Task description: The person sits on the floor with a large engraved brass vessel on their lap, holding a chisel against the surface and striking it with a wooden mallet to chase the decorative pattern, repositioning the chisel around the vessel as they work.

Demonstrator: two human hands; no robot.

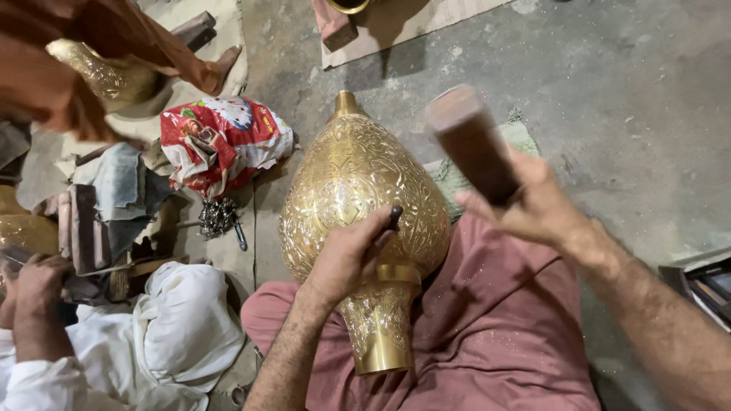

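A large engraved brass vase (346,179) lies across my lap, its narrow neck pointing toward me. My left hand (346,255) rests on the vase's shoulder and pinches a small dark chisel (394,218) against the metal. My right hand (525,202) is raised to the right of the vase, gripping a blurred wooden mallet (472,141) whose head is above the floor.
A person in white (160,335) sits at my left, a hand (34,285) on another brass piece (23,232). A red printed bag (221,141), loose cloths and a bunch of metal tools (218,217) lie on the floor. Someone in orange (99,46) holds brassware at top left.
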